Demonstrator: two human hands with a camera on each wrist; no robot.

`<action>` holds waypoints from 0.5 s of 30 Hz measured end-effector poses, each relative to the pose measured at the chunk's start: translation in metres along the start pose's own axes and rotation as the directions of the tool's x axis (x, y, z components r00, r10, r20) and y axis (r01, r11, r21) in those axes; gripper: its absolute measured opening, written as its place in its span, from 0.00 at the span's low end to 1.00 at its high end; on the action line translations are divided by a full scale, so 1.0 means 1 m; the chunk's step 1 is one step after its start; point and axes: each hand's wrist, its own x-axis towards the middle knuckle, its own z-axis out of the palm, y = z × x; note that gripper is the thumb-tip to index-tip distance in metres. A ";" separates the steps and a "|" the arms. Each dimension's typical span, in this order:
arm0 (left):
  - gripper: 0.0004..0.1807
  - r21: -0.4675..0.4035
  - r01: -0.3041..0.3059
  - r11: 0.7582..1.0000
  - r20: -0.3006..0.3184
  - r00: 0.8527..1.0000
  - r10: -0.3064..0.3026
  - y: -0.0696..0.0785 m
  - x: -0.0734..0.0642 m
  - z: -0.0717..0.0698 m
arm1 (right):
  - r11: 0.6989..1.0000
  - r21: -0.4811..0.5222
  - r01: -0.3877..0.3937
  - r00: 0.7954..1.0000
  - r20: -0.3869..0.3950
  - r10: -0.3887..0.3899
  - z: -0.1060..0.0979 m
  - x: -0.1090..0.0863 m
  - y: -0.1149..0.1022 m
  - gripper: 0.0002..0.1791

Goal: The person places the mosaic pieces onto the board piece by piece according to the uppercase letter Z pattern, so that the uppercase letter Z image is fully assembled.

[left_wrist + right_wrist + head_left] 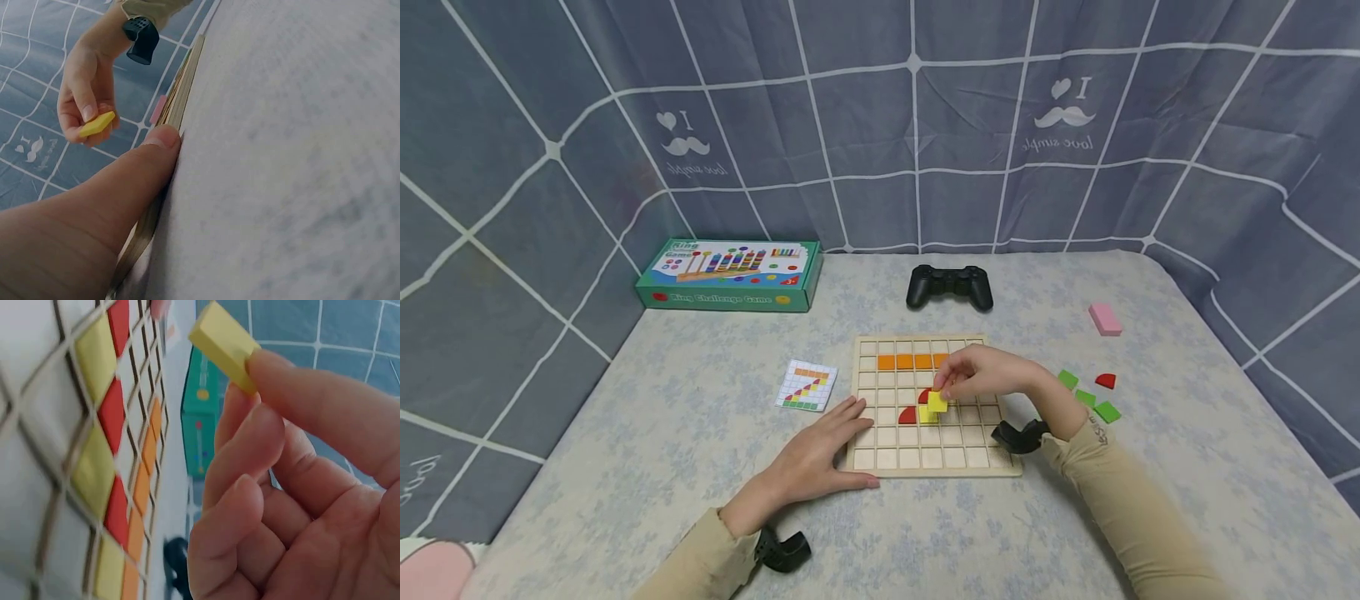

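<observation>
My right hand [981, 372] pinches a yellow square tile [225, 347] between thumb and fingers, above the middle of a wooden grid board [887, 459]. My left hand [811, 454] rests at the board's left edge with its fingers straight and the thumb along the near corner. A row of orange tiles [905, 362] lies near the top of the grid. In the right wrist view, red quarter-round tiles [111, 415] sit beside yellow tiles [95, 472] in the cells. From the head, my right hand hides part of these rows.
Left of the board lies a pattern card [806, 385]. Several green tiles [1086, 398] and one red piece [1105, 381] are scattered to the right, below a pink block [1105, 319]. A black game controller [950, 287] and a green game box [730, 277] stand at the back.
</observation>
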 end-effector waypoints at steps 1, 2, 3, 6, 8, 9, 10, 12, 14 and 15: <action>0.46 0.000 0.001 1.000 0.000 1.000 -0.001 0.000 0.000 0.000 | 1.000 0.002 0.004 1.000 0.002 -0.004 0.003 0.003 0.000 0.08; 0.46 0.000 0.002 1.000 0.000 1.000 -0.002 0.000 0.000 0.000 | 1.000 0.004 0.003 1.000 0.004 -0.003 0.006 0.006 -0.001 0.08; 0.46 0.000 0.003 1.000 -0.001 1.000 -0.003 0.000 0.000 0.000 | 1.000 0.006 0.001 1.000 0.007 -0.002 0.009 0.009 -0.001 0.08; 0.45 -0.001 0.006 1.000 -0.002 1.000 -0.006 0.000 0.001 0.000 | 1.000 -0.001 -0.009 1.000 0.009 0.009 0.017 0.016 -0.003 0.08; 0.46 -0.001 0.006 1.000 -0.002 1.000 -0.006 0.000 0.001 0.001 | 1.000 -0.001 -0.023 1.000 0.012 0.023 0.022 0.019 -0.003 0.07; 0.46 -0.002 0.006 1.000 -0.002 1.000 -0.006 0.000 0.001 0.001 | 1.000 -0.002 -0.028 1.000 0.012 0.028 0.024 0.021 -0.003 0.07; 0.46 -0.003 0.006 1.000 -0.002 1.000 -0.006 0.000 0.000 0.001 | 1.000 -0.002 -0.031 0.999 0.012 0.031 0.027 0.022 -0.003 0.07; 0.46 -0.005 0.005 1.000 -0.003 1.000 -0.005 0.000 0.000 0.001 | 0.999 0.003 -0.034 0.999 0.019 0.034 0.031 0.024 -0.002 0.06; 0.45 -0.007 0.005 1.000 -0.002 1.000 -0.005 0.000 0.000 0.001 | 0.999 0.005 -0.036 0.999 0.023 0.036 0.034 0.026 -0.001 0.06; 0.45 -0.005 0.005 1.000 -0.001 1.000 -0.005 0.001 0.000 0.000 | 0.999 0.005 -0.034 0.999 0.024 0.034 0.035 0.027 0.000 0.06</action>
